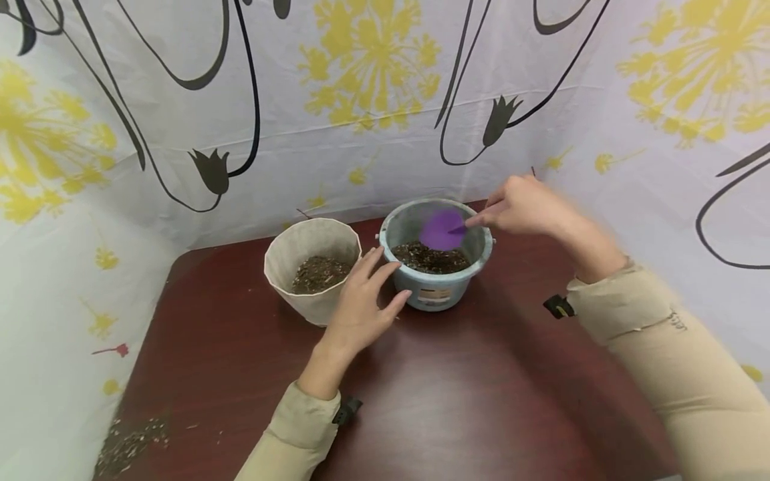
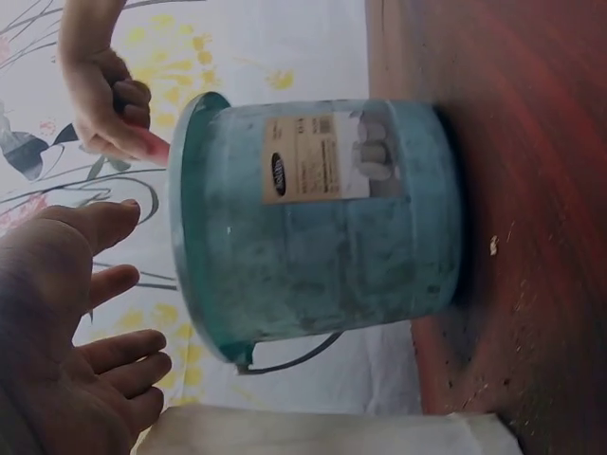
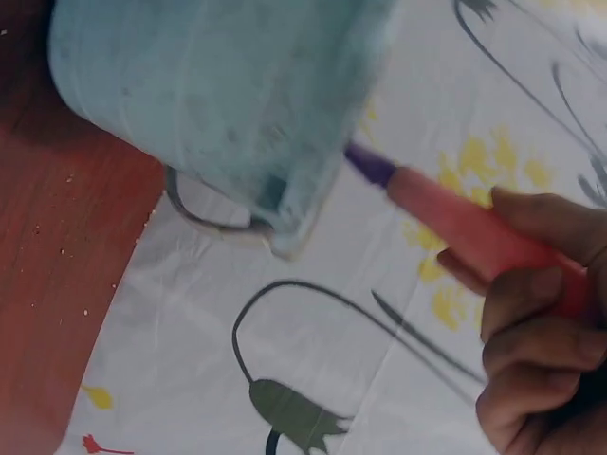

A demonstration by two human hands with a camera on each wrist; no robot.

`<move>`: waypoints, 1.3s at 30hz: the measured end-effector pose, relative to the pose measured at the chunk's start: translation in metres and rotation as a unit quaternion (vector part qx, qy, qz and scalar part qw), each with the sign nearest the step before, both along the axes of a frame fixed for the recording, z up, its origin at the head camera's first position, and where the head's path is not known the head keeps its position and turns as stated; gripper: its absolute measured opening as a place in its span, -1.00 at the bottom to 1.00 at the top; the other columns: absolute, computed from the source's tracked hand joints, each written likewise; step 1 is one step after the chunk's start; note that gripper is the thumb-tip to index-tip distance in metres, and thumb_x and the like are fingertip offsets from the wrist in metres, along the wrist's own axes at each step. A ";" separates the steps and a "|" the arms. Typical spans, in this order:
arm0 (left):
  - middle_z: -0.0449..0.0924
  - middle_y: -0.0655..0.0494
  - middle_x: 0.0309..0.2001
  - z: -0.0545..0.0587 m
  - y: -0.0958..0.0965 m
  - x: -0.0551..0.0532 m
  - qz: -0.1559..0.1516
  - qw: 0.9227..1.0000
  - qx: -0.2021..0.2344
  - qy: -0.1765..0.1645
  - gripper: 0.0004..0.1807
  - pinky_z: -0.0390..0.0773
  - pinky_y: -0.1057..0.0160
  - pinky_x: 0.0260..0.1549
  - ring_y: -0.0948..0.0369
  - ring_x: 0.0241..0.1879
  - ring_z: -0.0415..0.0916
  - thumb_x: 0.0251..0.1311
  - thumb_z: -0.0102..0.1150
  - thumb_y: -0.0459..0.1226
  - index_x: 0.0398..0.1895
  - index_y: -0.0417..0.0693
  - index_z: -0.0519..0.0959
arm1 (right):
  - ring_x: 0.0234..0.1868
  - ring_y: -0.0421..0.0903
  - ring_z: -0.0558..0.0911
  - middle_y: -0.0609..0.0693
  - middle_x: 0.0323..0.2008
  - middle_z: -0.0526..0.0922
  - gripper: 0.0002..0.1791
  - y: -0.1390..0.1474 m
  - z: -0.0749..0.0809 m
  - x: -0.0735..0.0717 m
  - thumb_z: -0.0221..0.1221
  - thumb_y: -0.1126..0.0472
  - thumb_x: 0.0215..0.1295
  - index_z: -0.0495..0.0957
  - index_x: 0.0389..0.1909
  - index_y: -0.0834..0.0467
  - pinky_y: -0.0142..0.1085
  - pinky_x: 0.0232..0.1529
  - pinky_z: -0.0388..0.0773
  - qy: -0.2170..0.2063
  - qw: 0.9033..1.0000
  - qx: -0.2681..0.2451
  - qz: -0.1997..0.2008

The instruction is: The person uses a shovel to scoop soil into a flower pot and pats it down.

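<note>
A: Hands?
B: Right hand (image 1: 523,204) grips the purple scoop (image 1: 442,230) by its pink handle (image 3: 465,227). Left hand (image 1: 363,304) holds nothing, fingers spread.
A: Scoop position?
B: Head view: blade inside the blue bucket (image 1: 460,286), over the soil (image 1: 430,259). Blurred; can't tell if it's loaded.
A: Long axis?
B: Handle to blade points between eight and nine o'clock from the right hand, sloping down into the bucket. Right hand's nearer, obviously; left is around eight o'clock from the blade.
A: White pot (image 1: 319,240)?
B: Ten o'clock from the left hand, beside the bucket on its nine o'clock side, on the table (image 1: 481,401). Hand contact unclear.
A: Key relation?
B: Blade over soil, I'd say: soil sits at six o'clock from it.
</note>
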State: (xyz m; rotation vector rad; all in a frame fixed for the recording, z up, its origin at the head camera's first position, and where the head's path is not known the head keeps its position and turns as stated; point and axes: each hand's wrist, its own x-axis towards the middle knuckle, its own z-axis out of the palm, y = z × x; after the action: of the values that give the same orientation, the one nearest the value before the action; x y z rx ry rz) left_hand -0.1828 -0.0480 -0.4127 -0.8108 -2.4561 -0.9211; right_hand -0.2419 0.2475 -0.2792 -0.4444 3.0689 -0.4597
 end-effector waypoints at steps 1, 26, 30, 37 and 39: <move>0.33 -0.23 0.43 -0.001 0.001 0.000 0.000 1.000 -0.002 -0.001 -0.47 0.15 0.00 0.47 -0.18 0.45 0.22 0.24 0.40 -0.10 0.23 -0.13 0.60 | -0.40 -0.02 0.56 -0.05 -0.52 0.70 -0.78 -0.003 -0.001 0.000 0.31 -0.03 0.30 0.83 -0.33 -0.01 -0.11 -0.39 0.48 0.002 1.000 0.021 0.000; 0.22 -0.09 0.52 -0.011 0.016 -0.008 0.009 0.998 -0.022 -0.052 -0.52 0.33 -0.16 0.34 -0.10 0.50 0.13 0.33 0.31 -0.08 0.30 0.08 0.59 | -0.67 -0.10 0.36 0.04 -0.70 0.38 -0.65 -0.065 -0.030 -0.012 0.11 0.44 0.33 0.48 -0.68 0.16 -0.23 -0.71 0.36 0.127 0.936 0.322 0.058; 0.15 -0.02 0.56 -0.012 0.015 -0.008 0.004 0.998 -0.018 -0.068 -0.50 0.32 -0.19 0.34 -0.06 0.53 0.09 0.34 0.30 -0.07 0.33 0.11 0.56 | -0.56 0.03 0.54 0.09 -0.60 0.49 -0.76 -0.054 -0.028 -0.015 0.15 0.38 0.23 0.46 -0.63 0.16 -0.02 -0.54 0.59 0.058 0.958 0.272 0.068; 0.06 0.03 0.58 -0.013 0.014 -0.009 -0.002 0.997 -0.028 -0.076 -0.46 0.27 -0.13 0.39 0.00 0.55 0.02 0.37 0.26 -0.04 0.39 0.16 0.50 | -0.56 -0.05 0.48 -0.03 -0.63 0.47 -0.64 -0.030 -0.021 -0.023 0.41 0.05 0.13 0.47 -0.65 0.10 -0.10 -0.49 0.53 -0.049 0.981 0.175 0.066; 0.06 0.01 0.59 -0.013 0.014 -0.009 -0.001 0.997 -0.028 -0.078 -0.45 0.27 -0.15 0.38 0.01 0.55 0.01 0.37 0.25 -0.04 0.40 0.16 0.49 | -0.65 -0.15 0.35 -0.13 -0.73 0.37 -0.56 -0.020 -0.018 -0.025 0.44 0.02 0.12 0.46 -0.75 0.07 -0.23 -0.55 0.41 -0.073 0.983 0.147 0.086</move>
State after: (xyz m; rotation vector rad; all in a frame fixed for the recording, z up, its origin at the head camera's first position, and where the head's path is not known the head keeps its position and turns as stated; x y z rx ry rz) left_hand -0.1918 -0.0343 -0.4260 -0.7881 -2.6256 -0.9526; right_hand -0.2674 0.2270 -0.2974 -0.6234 2.8579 -0.0299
